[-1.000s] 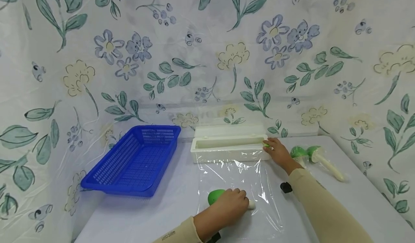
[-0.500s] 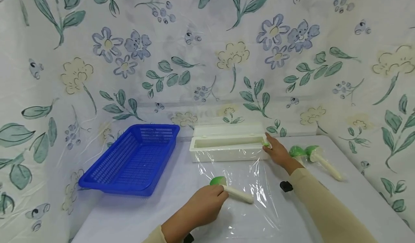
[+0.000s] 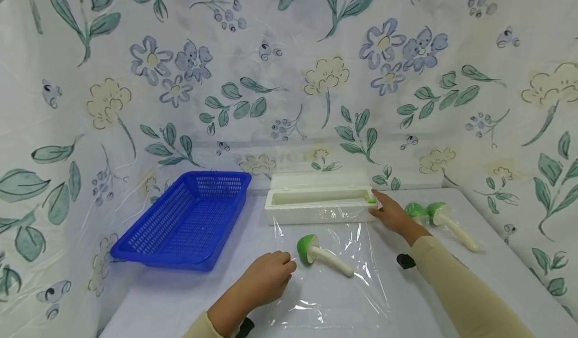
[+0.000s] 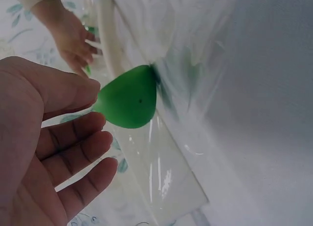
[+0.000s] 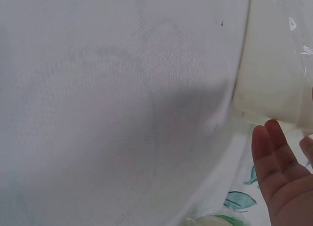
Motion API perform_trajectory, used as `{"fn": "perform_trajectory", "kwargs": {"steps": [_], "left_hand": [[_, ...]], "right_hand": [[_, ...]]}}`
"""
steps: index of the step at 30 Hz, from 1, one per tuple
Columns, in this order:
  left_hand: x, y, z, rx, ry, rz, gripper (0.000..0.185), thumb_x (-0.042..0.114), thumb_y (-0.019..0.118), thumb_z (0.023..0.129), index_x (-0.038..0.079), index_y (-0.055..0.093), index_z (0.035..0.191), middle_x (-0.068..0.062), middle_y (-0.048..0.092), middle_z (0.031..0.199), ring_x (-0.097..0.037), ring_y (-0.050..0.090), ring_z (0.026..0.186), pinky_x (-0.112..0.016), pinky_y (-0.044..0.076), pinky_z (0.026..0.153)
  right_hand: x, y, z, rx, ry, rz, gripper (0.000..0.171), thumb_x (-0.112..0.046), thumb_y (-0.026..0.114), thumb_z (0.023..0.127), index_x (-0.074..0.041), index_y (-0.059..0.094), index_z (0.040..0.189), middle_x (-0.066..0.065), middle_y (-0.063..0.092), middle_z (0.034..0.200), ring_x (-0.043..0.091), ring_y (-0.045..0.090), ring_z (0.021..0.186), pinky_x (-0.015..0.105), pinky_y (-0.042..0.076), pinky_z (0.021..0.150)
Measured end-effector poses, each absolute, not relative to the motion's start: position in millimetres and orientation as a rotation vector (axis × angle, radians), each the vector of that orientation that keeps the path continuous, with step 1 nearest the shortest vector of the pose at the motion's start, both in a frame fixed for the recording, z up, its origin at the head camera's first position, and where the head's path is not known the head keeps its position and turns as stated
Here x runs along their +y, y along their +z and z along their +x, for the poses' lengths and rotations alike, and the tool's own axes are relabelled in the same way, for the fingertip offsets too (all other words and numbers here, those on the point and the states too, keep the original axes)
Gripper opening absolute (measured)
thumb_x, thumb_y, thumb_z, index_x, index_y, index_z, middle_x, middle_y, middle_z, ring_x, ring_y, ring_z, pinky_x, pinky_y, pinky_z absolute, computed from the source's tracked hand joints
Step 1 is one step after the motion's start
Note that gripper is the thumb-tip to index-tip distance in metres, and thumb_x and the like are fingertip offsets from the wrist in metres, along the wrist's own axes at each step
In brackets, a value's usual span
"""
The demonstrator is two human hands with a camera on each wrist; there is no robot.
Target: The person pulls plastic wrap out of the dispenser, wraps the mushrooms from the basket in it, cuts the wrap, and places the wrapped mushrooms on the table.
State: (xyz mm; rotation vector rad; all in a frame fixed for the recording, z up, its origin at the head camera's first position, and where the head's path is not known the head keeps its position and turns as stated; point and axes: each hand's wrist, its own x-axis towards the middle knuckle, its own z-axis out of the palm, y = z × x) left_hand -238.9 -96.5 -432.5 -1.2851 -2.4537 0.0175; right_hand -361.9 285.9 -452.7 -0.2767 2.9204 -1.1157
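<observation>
A toy mushroom [image 3: 331, 261] with a green cap and pale stem lies on a sheet of clear plastic film [image 3: 329, 305]. My left hand [image 3: 266, 279] is just left of the cap, holding nothing. In the left wrist view its fingers are loosely bent beside the green cap [image 4: 129, 98]. The film runs out over the front of a long white cling film dispenser [image 3: 320, 214] with its lid raised. My right hand [image 3: 393, 213] rests at the dispenser's right end, near a small green piece [image 3: 372, 200]. Its fingers look straight at the box's end [image 5: 274, 101] in the right wrist view.
Two more green-capped mushrooms [image 3: 456, 230] in clear wrap lie to the right. At the left stands a blue perforated basket [image 3: 212, 232]. Floral sheeting [image 3: 289, 102] hangs behind the white table [image 3: 171, 308].
My left hand has let go of the mushroom and drawn back left; the mushroom now lies farther back on the film. The right hand has slipped off the green piece, staying at the dispenser's end.
</observation>
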Motion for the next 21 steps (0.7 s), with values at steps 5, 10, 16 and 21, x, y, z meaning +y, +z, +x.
{"fn": "perform_trajectory", "kwargs": {"steps": [5,10,16,21], "left_hand": [[-93.3,-428.4,-253.1,-2.542,-0.054,-1.237,0.028,0.011,0.079,0.077,0.011,0.065,0.101,0.002,0.057,0.087,-0.016,0.057,0.075,-0.028,0.048,0.062],[-83.4,-423.9,-274.9,-2.626,-0.121,-1.175,0.058,0.016,0.085,0.074,0.010,0.058,0.125,-0.002,0.060,0.103,-0.018,0.060,0.091,-0.033,0.052,0.074],[-71.3,-421.9,-283.8,-2.640,-0.181,-1.226,0.058,0.018,0.087,0.073,0.010,0.061,0.124,-0.001,0.060,0.103,-0.016,0.059,0.090,-0.033,0.052,0.075],[-62.3,-424.8,-287.5,-2.661,-0.177,-1.234,0.071,0.020,0.089,0.070,0.011,0.057,0.132,-0.003,0.059,0.111,-0.017,0.057,0.096,-0.033,0.051,0.080]], "right_hand": [[287.1,-447.5,-358.6,2.925,-1.103,-0.265,0.067,-0.024,0.054,0.101,-0.004,0.018,0.154,0.026,0.027,0.152,0.042,0.054,0.112,0.055,0.043,0.094],[284.7,-446.8,-356.7,2.926,-1.116,-0.269,0.067,-0.021,0.055,0.101,-0.003,0.020,0.154,0.026,0.026,0.152,0.042,0.055,0.111,0.055,0.042,0.094],[280.9,-451.3,-357.7,2.905,-1.118,-0.259,0.068,-0.024,0.056,0.100,-0.005,0.020,0.154,0.024,0.026,0.153,0.041,0.055,0.112,0.054,0.043,0.095],[285.8,-455.4,-357.3,2.908,-1.126,-0.228,0.072,-0.023,0.057,0.100,-0.006,0.016,0.155,0.024,0.028,0.152,0.041,0.056,0.112,0.054,0.044,0.093]]}}
